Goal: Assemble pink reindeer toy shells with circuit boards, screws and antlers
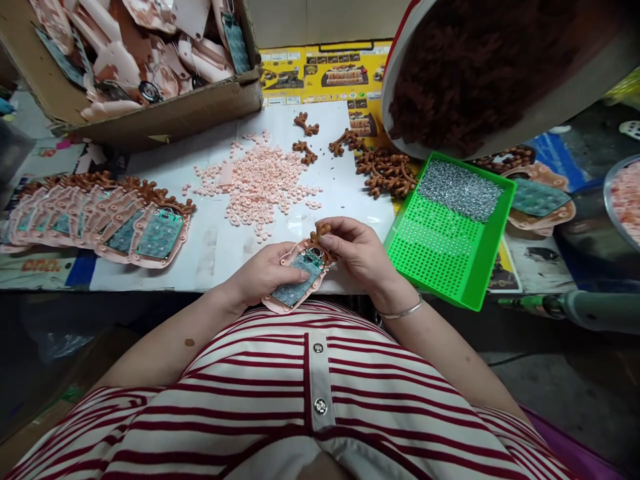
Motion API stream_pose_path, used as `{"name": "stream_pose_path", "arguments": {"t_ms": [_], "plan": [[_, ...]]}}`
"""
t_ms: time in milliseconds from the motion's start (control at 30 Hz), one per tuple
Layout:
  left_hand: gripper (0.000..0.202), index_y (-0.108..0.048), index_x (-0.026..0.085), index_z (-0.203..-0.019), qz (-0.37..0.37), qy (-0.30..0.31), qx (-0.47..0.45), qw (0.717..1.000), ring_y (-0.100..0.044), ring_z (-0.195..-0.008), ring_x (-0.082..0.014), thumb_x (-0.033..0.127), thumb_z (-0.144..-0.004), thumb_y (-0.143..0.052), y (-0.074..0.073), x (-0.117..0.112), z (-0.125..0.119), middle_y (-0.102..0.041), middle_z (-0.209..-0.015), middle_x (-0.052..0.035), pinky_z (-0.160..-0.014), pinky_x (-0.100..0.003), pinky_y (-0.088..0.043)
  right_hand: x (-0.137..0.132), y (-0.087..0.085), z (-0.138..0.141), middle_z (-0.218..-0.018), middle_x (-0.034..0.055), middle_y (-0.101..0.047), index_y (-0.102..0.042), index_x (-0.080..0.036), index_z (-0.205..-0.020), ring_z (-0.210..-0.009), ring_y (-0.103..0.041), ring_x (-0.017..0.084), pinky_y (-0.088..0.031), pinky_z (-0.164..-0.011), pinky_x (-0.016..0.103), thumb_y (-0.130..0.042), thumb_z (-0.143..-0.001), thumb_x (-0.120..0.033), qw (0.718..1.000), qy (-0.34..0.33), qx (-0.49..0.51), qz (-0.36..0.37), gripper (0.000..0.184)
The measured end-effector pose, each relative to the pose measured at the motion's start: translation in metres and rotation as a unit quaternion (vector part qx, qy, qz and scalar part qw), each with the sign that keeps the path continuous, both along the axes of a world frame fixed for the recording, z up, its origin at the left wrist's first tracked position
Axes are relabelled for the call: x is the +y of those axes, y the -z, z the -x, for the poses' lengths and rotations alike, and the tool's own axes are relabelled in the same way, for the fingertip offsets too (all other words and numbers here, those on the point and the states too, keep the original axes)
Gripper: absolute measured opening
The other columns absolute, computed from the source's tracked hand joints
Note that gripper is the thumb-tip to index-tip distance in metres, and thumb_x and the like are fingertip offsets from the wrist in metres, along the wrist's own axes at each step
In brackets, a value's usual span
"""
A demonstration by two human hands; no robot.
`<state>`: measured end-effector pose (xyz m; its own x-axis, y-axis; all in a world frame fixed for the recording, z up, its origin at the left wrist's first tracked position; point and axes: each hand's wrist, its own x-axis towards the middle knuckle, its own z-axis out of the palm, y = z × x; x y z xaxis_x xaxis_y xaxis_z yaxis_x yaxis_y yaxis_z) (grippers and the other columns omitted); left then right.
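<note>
At the tabletop's near edge, the left hand (260,272) cups a pink shell (295,288) with a green circuit board set in it, fingers closed around its rim. The right hand (357,252) pinches a brown antler (321,231) at the shell's top end. Both parts look light, stiff plastic; the board seems fragile, so the rim is the safer hold. Pink washers (257,183) lie mid-tabletop, a green tray (453,230) at the right edge.
</note>
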<state>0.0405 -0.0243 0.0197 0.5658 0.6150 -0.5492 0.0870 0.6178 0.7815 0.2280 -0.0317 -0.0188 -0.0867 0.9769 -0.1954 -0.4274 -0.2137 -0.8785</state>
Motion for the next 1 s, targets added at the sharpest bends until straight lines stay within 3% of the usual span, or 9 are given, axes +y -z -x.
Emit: {"name": "stream_pose_path", "arguments": {"t_ms": [167, 300, 500, 700, 900, 1000], "plan": [[0.034, -0.069, 0.012, -0.094, 0.009, 0.012, -0.025, 1.000, -0.066, -0.067, -0.0162, 0.022, -0.063, -0.079, 0.000, 0.000, 0.000, -0.075, -0.081, -0.0050, -0.065, -0.026, -0.051, -0.001, -0.001, -0.003, -0.083, -0.0027, -0.074, -0.078, -0.025, -0.085, -0.074, -0.065, 0.010, -0.056, -0.070, 0.025, -0.096, -0.057, -0.042, 1.000, -0.022, 0.006, -0.004, 0.038], [0.032, -0.068, 0.013, -0.091, 0.023, 0.013, -0.026, 0.999, -0.066, -0.064, -0.0163, 0.021, -0.061, -0.079, 0.001, 0.000, 0.000, -0.074, -0.077, -0.0044, -0.064, -0.026, -0.050, -0.002, -0.001, -0.002, -0.080, -0.0025, -0.074, -0.078, -0.024, -0.083, -0.069, -0.064, 0.010, -0.055, -0.063, 0.025, -0.096, -0.056, -0.044, 0.999, -0.038, -0.006, -0.001, 0.039], [0.030, -0.068, 0.013, -0.091, 0.003, 0.015, -0.014, 1.000, -0.067, -0.067, -0.0174, 0.022, -0.064, -0.079, 0.002, -0.002, 0.001, -0.073, -0.079, -0.0047, -0.065, -0.027, -0.050, -0.005, -0.002, -0.001, -0.080, -0.0029, -0.071, -0.074, -0.023, -0.088, -0.066, -0.061, 0.009, -0.051, -0.057, 0.023, -0.092, -0.064, -0.045, 0.999, -0.032, -0.034, -0.016, 0.037], [0.030, -0.069, 0.013, -0.092, -0.036, 0.004, 0.001, 0.999, -0.067, -0.070, -0.0160, 0.021, -0.064, -0.079, 0.002, -0.003, 0.002, -0.074, -0.080, -0.0030, -0.067, -0.025, -0.051, -0.005, -0.001, 0.002, -0.081, -0.0025, -0.069, -0.071, -0.022, -0.090, -0.071, -0.061, 0.010, -0.053, -0.068, 0.026, -0.091, -0.067, -0.046, 0.996, -0.031, -0.073, -0.038, 0.039], [0.037, -0.067, 0.011, -0.096, 0.004, -0.027, -0.060, 0.998, -0.066, -0.064, -0.0166, 0.022, -0.063, -0.079, 0.000, 0.004, 0.001, -0.074, -0.078, -0.0063, -0.060, -0.026, -0.050, -0.007, -0.005, -0.004, -0.092, -0.0003, -0.074, -0.074, -0.026, -0.103, -0.081, -0.067, 0.013, -0.057, -0.075, 0.029, -0.084, -0.071, -0.060, 1.000, 0.000, -0.017, 0.000, 0.048], [0.034, -0.067, 0.010, -0.095, 0.015, -0.023, -0.090, 0.996, -0.066, -0.063, -0.0169, 0.021, -0.064, -0.077, 0.000, 0.006, 0.001, -0.074, -0.077, -0.0083, -0.059, -0.026, -0.050, -0.013, -0.005, -0.008, -0.088, -0.0006, -0.073, -0.074, -0.025, -0.101, -0.078, -0.066, 0.013, -0.058, -0.075, 0.029, -0.087, -0.071, -0.054, 0.999, -0.012, -0.037, 0.009, 0.043]]}}
